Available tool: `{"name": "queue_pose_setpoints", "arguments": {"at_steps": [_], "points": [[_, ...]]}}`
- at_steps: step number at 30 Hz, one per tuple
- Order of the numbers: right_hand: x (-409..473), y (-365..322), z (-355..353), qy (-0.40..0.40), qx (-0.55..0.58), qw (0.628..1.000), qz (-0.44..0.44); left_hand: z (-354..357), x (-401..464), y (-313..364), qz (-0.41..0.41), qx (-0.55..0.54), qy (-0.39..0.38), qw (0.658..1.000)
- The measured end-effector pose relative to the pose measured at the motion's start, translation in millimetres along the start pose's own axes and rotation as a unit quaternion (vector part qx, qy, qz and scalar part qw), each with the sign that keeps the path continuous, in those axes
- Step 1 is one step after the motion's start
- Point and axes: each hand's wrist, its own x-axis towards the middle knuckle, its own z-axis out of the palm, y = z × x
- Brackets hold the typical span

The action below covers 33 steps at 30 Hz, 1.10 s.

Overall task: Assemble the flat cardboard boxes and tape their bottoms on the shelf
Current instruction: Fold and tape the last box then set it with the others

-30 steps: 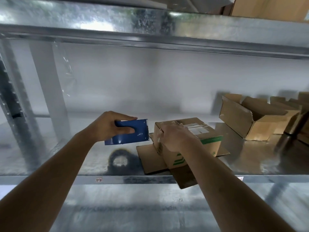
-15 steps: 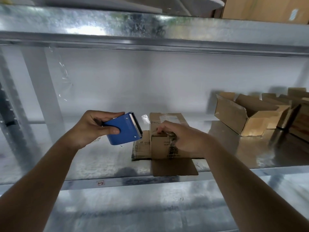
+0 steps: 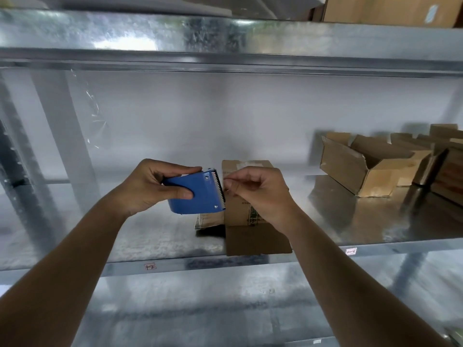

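My left hand (image 3: 147, 185) grips a blue tape dispenser (image 3: 198, 195) above the metal shelf (image 3: 350, 221), its toothed blade facing right. My right hand (image 3: 258, 194) is just right of the blade, thumb and forefinger pinched together at the tape end; the clear tape itself is hard to see. Behind both hands a small cardboard box (image 3: 240, 211) stands bottom up on the shelf, with one flap (image 3: 258, 240) lying forward over the shelf edge and another flap (image 3: 209, 221) out to the left.
Several assembled open cardboard boxes (image 3: 363, 166) sit at the back right of the shelf. A metal upright (image 3: 62, 136) stands at the left. Another shelf (image 3: 225, 41) runs overhead with cartons (image 3: 388, 8) on it. A lower shelf level lies below.
My right hand has left the box and come up to the dispenser's blade. My left hand has brought the dispenser right, close in front of the box.
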Motion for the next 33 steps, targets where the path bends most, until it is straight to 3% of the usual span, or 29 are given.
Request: {"name": "queue_pose_setpoints", "arguments": {"at_steps": [9,15,23,28,33], "points": [[-10.5,-1.1,-11.5,0.173,-0.073,0.981,0.056,26.2,18.9,20.3,-0.006,0.056,-0.040,0.998],[-18.7,-6.0,-64.1,0.261,-0.098,0.954,0.112,-0.9,25.9,35.2,-0.036,0.122,-0.069,0.989],[-19.9,2.6,-70.9,0.258,-0.139,0.941,0.170,-7.5,30.9,20.6,-0.070,0.146,-0.096,0.982],[-18.3,5.8,-95.6,0.264,-0.208,0.927,0.169,-19.4,34.5,19.1,-0.077,0.165,-0.111,0.977],[-21.3,17.2,-106.1,0.245,-0.202,0.932,0.173,-31.4,29.8,9.5,-0.080,0.154,-0.100,0.980]]}}
